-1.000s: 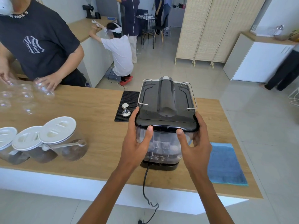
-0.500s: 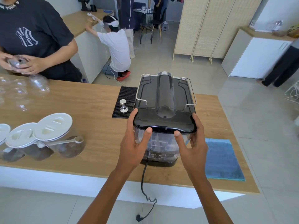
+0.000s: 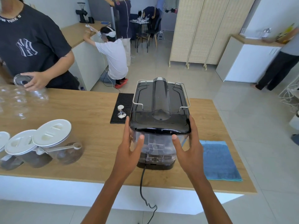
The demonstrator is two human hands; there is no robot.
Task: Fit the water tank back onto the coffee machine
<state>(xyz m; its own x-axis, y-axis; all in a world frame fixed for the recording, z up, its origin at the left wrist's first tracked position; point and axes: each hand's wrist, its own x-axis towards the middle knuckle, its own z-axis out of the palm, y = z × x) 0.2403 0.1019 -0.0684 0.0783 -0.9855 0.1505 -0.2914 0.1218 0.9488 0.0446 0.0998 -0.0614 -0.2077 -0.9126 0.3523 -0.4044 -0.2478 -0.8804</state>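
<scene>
Both forearms reach in from the near edge toward the black coffee machine (image 3: 159,107), whose back faces the viewer. Left hand (image 3: 129,151): palm turned inward against the left wall of the clear plastic water tank (image 3: 156,148), thumb laid across the tank's near face, fingers wrapped round the left side up to the lid edge. Right hand (image 3: 190,151): mirrored pose on the right wall, thumb on the near face, fingers spread along the right side. Both hands clasp the tank between them.

Tank stands upright, long axis vertical, seated at the near side of the machine under the glossy black lid, its foot on the machine's black base. Machine sits on the wooden bench (image 3: 90,113), right of centre. Black power cord (image 3: 142,183) hangs off the near bench edge. Blue cloth (image 3: 218,160) lies flat just right of the right hand.
</scene>
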